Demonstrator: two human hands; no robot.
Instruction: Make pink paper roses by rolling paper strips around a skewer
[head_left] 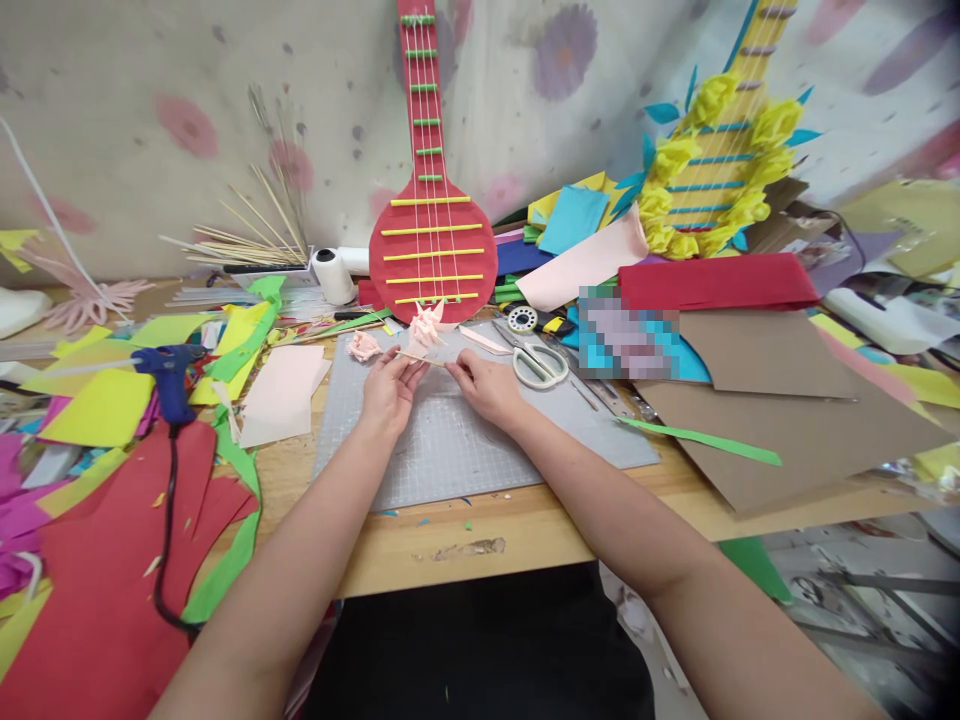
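Observation:
My left hand [390,385] and my right hand [484,385] both pinch a thin wooden stick [426,359] over a grey cutting mat [480,445]. A pale pink paper flower [427,326] sits at the stick's far end, just beyond my left fingers. Another small pink paper rose [365,346] lies on the mat's back left corner. White-handled scissors [536,362] rest on the mat to the right of my right hand.
A blue glue gun [169,375] with a black cord lies at left among yellow, green and red paper sheets. A red paper guitar [431,200] leans on the wall behind; a yellow-flowered one [712,170] stands at right. Brown card [780,400] covers the right side.

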